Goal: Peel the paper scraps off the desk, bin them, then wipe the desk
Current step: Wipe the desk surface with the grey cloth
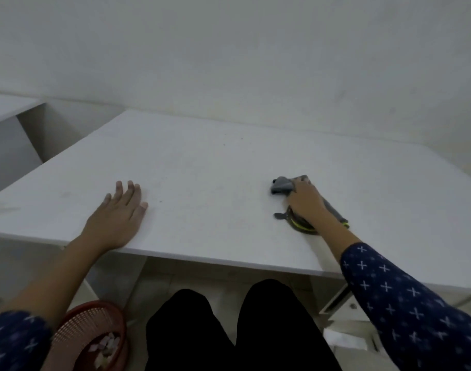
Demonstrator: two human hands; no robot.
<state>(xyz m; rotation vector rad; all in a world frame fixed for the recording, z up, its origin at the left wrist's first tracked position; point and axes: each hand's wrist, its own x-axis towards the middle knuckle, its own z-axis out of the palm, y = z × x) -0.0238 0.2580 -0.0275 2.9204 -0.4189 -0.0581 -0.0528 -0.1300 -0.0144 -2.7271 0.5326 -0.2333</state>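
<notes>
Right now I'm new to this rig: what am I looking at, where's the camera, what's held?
No machine: the grip is a person's two bare hands. The one picture comes from a head-worn camera looking forward and down, so both arms enter from the bottom. The left hand lies flat on the white desk, fingers straight, holding nothing. The right hand clutches a grey cloth against the desk. A dark piece with a yellow-green edge shows under that wrist; whether it belongs to the cloth I cannot tell. On the floor, lower left, stands a reddish basket with paper scraps inside.
</notes>
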